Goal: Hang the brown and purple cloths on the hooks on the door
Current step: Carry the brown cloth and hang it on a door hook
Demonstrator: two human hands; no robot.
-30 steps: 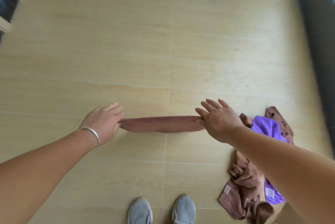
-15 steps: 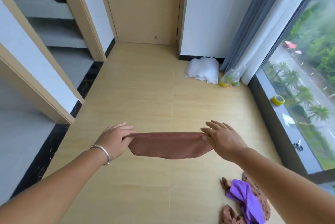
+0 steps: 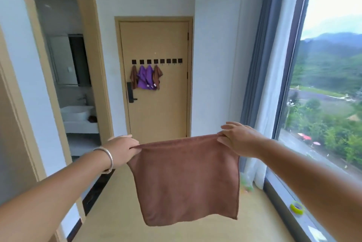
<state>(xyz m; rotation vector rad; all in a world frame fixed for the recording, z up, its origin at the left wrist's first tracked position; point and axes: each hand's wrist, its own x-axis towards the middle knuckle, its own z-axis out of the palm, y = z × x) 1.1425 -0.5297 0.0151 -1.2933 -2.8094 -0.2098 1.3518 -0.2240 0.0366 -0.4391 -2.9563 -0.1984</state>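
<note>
A brown cloth (image 3: pixel 186 179) hangs flat in front of me, stretched by its top corners. My left hand (image 3: pixel 122 146), with a silver bangle on the wrist, pinches the left corner. My right hand (image 3: pixel 238 137) pinches the right corner. Straight ahead is the wooden door (image 3: pixel 158 108) with a row of dark hooks (image 3: pixel 156 61). Two brown cloths (image 3: pixel 134 77) (image 3: pixel 157 77) and purple cloths (image 3: pixel 146 79) hang from the left hooks. The right hooks (image 3: pixel 173 61) are bare.
An open bathroom doorway (image 3: pixel 74 85) with a white basin (image 3: pixel 76 113) lies to the left. A large window (image 3: pixel 331 85) with grey and white curtains (image 3: pixel 274 85) runs along the right. A yellow tape roll (image 3: pixel 297 207) sits on the sill.
My view has swung up from the floor to the door. The brown cloth, first a narrow strip between my hands, now hangs down full length. The floor pile has left the view.
</note>
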